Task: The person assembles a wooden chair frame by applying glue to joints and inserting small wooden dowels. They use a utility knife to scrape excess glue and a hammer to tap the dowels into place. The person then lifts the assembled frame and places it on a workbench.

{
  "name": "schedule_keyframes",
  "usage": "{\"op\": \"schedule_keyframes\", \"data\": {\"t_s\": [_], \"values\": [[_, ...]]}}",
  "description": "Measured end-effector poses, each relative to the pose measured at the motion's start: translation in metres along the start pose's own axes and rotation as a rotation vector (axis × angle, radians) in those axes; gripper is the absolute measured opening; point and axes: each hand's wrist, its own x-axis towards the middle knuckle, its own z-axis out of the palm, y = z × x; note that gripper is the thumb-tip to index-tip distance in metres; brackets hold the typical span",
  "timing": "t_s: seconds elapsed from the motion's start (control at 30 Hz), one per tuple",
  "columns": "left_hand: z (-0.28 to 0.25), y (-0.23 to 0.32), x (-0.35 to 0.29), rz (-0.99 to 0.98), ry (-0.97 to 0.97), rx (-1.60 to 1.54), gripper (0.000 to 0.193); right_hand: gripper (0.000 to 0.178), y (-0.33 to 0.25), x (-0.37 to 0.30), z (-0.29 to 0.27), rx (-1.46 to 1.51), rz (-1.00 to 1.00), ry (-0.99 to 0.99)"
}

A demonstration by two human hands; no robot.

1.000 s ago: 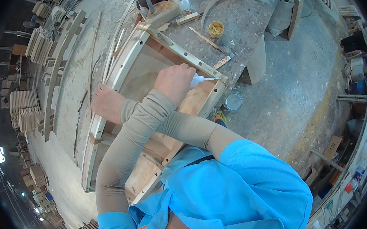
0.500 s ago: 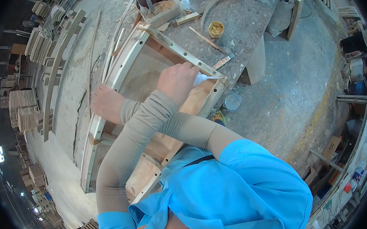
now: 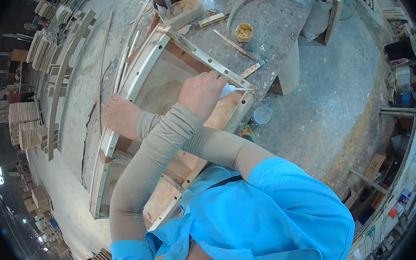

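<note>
My forearms cross, the left one over the right. On the right side of the view, my left hand [image 3: 203, 92] is closed round a white squeeze bottle [image 3: 226, 90], its body mostly hidden by the fingers. The bottle's thin nozzle points right, to the near-right corner of a pale wooden frame [image 3: 197, 53] with dark holes along its rails. Across on the frame's left rail rests my right hand [image 3: 121, 117], fingers curled over the wood and partly hidden. Panels close off the frame's inside, and it stands tilted across my front.
On the worktable beyond the frame are a tub of yellow paste [image 3: 244, 32], a thin wooden stick [image 3: 234, 45], a flat marked strip [image 3: 252, 69], a curved wooden piece [image 3: 251, 0] and a tool box [image 3: 183, 14]. A round tin [image 3: 262, 115] stands right of the frame. Long wooden strips lie left.
</note>
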Motion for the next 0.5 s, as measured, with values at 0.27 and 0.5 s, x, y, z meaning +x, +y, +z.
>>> {"op": "schedule_keyframes", "data": {"t_s": [0.27,0.5], "values": [[0.0009,-0.0055,-0.0039,-0.011,0.002,-0.007,0.007,0.009,0.0001,0.0006,0.0012,0.007,0.009,0.002],[0.0026,-0.0066,-0.0038,-0.020,-0.028,-0.024,0.008,0.008,0.0005,0.0013,0.0051,-0.002,0.018,0.004]]}}
